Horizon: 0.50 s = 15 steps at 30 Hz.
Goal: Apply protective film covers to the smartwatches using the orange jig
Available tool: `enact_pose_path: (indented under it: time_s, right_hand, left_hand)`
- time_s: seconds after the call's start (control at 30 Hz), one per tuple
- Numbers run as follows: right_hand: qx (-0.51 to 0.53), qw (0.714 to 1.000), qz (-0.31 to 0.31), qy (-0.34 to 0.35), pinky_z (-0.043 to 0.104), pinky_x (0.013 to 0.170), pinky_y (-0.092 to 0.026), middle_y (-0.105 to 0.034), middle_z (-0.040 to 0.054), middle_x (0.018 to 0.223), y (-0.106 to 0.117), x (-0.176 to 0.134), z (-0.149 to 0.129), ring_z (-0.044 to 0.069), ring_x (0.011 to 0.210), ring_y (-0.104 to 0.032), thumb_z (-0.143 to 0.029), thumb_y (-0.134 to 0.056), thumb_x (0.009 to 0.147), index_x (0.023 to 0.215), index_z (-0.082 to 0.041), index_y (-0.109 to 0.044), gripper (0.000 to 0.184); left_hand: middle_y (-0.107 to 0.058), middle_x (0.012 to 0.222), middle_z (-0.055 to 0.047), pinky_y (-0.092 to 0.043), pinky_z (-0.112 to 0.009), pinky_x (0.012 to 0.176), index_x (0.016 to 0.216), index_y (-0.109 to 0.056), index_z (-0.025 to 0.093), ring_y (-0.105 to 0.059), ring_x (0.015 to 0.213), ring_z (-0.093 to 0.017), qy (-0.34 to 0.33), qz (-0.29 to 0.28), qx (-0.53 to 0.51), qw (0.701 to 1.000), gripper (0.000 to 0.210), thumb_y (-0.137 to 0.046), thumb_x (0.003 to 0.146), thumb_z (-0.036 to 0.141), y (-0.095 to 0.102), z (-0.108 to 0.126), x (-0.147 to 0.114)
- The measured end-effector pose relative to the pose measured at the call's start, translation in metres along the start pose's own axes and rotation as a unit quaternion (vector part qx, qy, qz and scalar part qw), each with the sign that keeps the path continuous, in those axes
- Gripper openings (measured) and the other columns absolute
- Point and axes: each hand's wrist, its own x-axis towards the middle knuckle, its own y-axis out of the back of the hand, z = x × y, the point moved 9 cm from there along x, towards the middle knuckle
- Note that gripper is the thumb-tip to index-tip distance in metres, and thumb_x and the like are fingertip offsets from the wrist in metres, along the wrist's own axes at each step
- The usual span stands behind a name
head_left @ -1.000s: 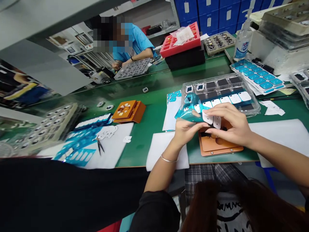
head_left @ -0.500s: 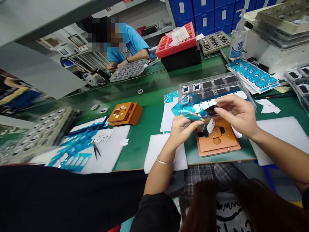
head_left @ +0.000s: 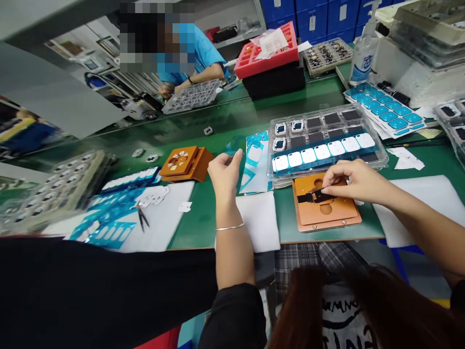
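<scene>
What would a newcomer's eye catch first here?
Probably the red tray on a black box toward the back of the green table. Next, perhaps, the orange fixture at the near edge, under the right hand, and the blue-and-white strip lying across the clear tray just beyond.

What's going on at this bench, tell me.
The person's right hand pinches a small black piece at the orange fixture. The left hand is raised beside some clear blue film; whether it holds any is hard to tell. A blue strip of white pieces lies across the clear tray behind the fixture. Farther off, a co-worker in blue is busy at another tray.
</scene>
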Motion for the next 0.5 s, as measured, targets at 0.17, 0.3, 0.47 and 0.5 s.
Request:
enact_pose_path:
  time_s: [0.17, 0.3, 0.47, 0.5]
  right_hand:
    - [-0.142, 0.99, 0.001, 0.02, 0.039, 0.074, -0.046, -0.067, 0.0051, 0.083, -0.002, 0.001, -0.003, 0.025, 0.086, -0.058, -0.024, -0.068, 0.077, 0.069, -0.023, -0.065, 0.009]
    - [-0.162, 0.986, -0.008, 0.034, 0.043, 0.078, -0.048, -0.062, 0.0073, 0.093, -0.006, 0.001, 0.002, 0.028, 0.094, -0.057, -0.023, -0.066, 0.079, 0.075, -0.022, -0.065, 0.004]
    - [-0.115, 0.983, 0.02, 0.141, 0.045, 0.08, -0.05, -0.063, 0.008, 0.094, 0.0, -0.005, -0.016, 0.026, 0.089, -0.061, -0.039, -0.062, 0.086, 0.078, -0.024, -0.067, 0.018]
    - [-0.099, 0.984, 0.027, 0.144, 0.042, 0.075, -0.05, -0.063, 0.008, 0.093, 0.006, -0.001, -0.015, 0.025, 0.085, -0.062, -0.046, -0.062, 0.087, 0.078, -0.024, -0.067, 0.024]
  left_hand:
    - [-0.06, 0.062, -0.005, -0.046, -0.031, 0.071, 0.057, -0.06, 0.019, -0.064, 0.08, -0.025, 0.08, -0.144, 0.302, 0.939, 0.033, -0.064, 0.082, 0.041, -0.015, -0.016, -0.006]
    - [-0.072, 0.085, -0.018, -0.051, -0.04, 0.076, 0.061, -0.066, 0.017, -0.068, 0.096, -0.038, 0.111, -0.196, 0.351, 0.909, 0.031, -0.073, 0.075, 0.043, -0.022, -0.019, -0.012]
    - [-0.071, 0.109, -0.023, -0.051, -0.043, 0.082, 0.093, -0.073, 0.013, -0.067, 0.106, -0.039, 0.087, -0.142, 0.354, 0.921, 0.039, -0.064, 0.086, 0.05, -0.014, 0.009, -0.031]
    - [-0.073, 0.109, -0.018, -0.051, -0.04, 0.084, 0.098, -0.072, 0.016, -0.067, 0.106, -0.034, 0.065, -0.125, 0.344, 0.929, 0.039, -0.058, 0.09, 0.052, -0.014, 0.019, -0.036]
